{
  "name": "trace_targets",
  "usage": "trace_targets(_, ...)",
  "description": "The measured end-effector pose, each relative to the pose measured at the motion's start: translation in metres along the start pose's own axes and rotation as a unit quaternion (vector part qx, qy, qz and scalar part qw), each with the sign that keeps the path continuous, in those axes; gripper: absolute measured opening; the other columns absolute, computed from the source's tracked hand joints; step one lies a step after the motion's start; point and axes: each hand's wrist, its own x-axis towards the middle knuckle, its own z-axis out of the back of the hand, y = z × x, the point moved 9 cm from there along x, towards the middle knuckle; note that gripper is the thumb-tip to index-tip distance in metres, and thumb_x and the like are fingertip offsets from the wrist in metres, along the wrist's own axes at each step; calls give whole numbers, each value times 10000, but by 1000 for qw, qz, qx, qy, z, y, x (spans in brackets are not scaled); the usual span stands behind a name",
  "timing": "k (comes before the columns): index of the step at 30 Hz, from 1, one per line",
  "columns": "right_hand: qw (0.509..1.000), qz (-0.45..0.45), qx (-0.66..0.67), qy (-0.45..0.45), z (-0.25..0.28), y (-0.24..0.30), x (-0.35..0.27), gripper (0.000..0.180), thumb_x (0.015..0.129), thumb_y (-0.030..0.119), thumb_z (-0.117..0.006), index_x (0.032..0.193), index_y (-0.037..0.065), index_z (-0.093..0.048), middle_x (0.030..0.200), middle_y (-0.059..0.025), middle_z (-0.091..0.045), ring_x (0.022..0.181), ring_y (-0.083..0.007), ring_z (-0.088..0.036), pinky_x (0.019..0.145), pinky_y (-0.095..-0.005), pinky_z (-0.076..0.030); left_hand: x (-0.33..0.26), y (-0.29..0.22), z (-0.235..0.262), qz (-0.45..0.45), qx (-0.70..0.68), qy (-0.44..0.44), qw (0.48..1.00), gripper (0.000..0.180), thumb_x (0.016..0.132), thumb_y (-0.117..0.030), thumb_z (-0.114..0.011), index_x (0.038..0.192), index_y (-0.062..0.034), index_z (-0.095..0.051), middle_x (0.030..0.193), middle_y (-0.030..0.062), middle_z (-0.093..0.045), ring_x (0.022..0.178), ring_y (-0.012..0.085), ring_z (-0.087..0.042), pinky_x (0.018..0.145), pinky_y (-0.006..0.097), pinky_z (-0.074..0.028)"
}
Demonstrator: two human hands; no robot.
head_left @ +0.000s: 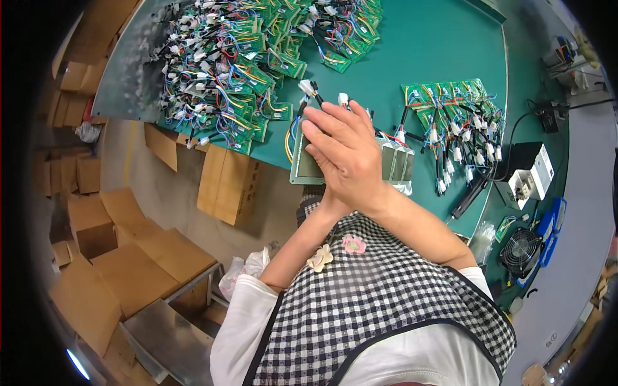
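Observation:
My right hand [351,154] is stretched out flat, fingers extended, over a row of boards near the table's front edge. My left hand [334,204] lies beneath it, and most of its fingers are hidden. Left of the hands shows a green-edged circuit board [306,166] with a grey screen-like face and coloured wires. Similar grey panels [398,162] show to the right. Whether the hands press on the boards or only hover cannot be made out. A white connector [308,87] on dark leads stands just beyond my fingers.
A large heap of wired green circuit boards [222,83] covers the table's left. A fanned group of boards [454,106] lies at the right, near a black-handled tool [468,198], a white box [529,175] and a black fan [520,253]. Cardboard boxes [228,183] stand on the floor at left.

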Motion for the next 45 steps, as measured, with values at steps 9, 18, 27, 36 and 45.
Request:
trace_targets(9, 970, -40, 185, 152, 16, -2, -4, 72, 692, -20, -601, 745, 23, -577, 842, -98, -560, 784, -247, -554, 740, -337, -440, -2, 0, 15, -8, 40, 27, 999, 229, 843, -89, -537, 1054, 0, -530, 961, 54, -558, 867, 143, -530, 749, 281, -444)
trace_targets(18, 829, -475, -192, 222, 58, -194, -218, 311, 651, 195, -703, 848, 33, -525, 724, -143, -604, 694, -312, -590, 626, -400, -456, 32, -65, 31, -87, 243, -76, 963, 226, 821, -123, -577, 1004, 6, -551, 862, 84, -586, 749, 190, -553, 653, 322, -454)
trace_targets(27, 724, -474, 494, -81, 93, -105, -63, 540, 805, 83, -576, 1280, -6, -335, 1200, -113, -460, 1039, -199, -512, 848, -331, -442, 69, -49, -58, -72, 649, 197, 731, 701, 653, 41, -557, 1298, -105, -324, 1280, 157, -399, 1112, 362, -443, 843, 417, -441)
trace_targets(36, 708, -472, 526, -2, 130, -126, -58, 590, 677, -98, -530, 1246, -38, -384, 1193, -181, -487, 1055, -282, -529, 905, -418, -438, 55, 9, 89, 262, -170, -65, 948, 528, 781, -158, -617, 1245, -66, -382, 1164, 88, -501, 1055, 252, -504, 820, 498, -448)
trace_targets(45, 849, -500, 140, 103, 90, -217, -94, 221, 739, 89, -646, 935, -2, -600, 847, -87, -637, 765, -200, -593, 715, -340, -454, 26, 58, 115, 316, -178, -70, 929, 363, 834, -97, -537, 1182, -104, -433, 1066, 87, -553, 882, 250, -585, 635, 435, -543)
